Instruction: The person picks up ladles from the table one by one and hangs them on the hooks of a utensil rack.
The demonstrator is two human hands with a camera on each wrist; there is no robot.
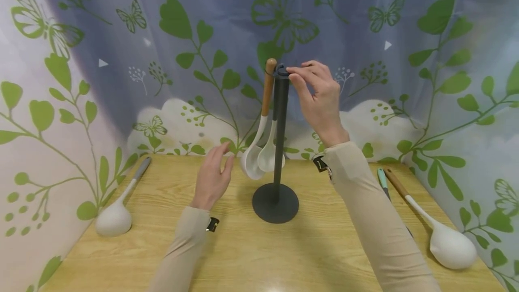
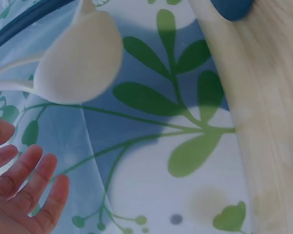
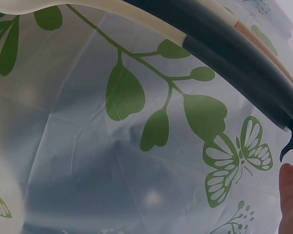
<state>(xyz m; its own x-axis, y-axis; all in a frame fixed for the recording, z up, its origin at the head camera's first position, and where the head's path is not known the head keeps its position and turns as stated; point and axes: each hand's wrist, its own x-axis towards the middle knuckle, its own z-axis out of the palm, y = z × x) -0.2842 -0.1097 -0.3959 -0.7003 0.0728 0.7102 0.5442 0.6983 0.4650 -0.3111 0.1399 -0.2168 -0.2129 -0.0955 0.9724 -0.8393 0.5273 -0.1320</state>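
A dark utensil stand [image 1: 279, 139] with a round base and hooks at its top stands on the wooden table. From it hang a white ladle [image 1: 267, 89] with a wooden handle and a white utensil [image 1: 267, 154] with a dark handle and a rounded head. My right hand [image 1: 320, 93] pinches a hook at the stand's top with thumb and forefinger; in the right wrist view only fingertips [image 3: 289, 190] show beside that hook. Left of the hanging heads, my left hand [image 1: 212, 177] is held with relaxed fingers, apart from the white ladle bowl [image 2: 80, 61].
A white ladle [image 1: 115, 217] with a grey handle lies at the table's left edge. Toward the right edge rest a larger white ladle [image 1: 452, 244] with a wooden handle and a green-and-dark-handled utensil [image 1: 382, 178], partly behind my sleeve. A leaf-patterned curtain [image 1: 227, 21] surrounds the table.
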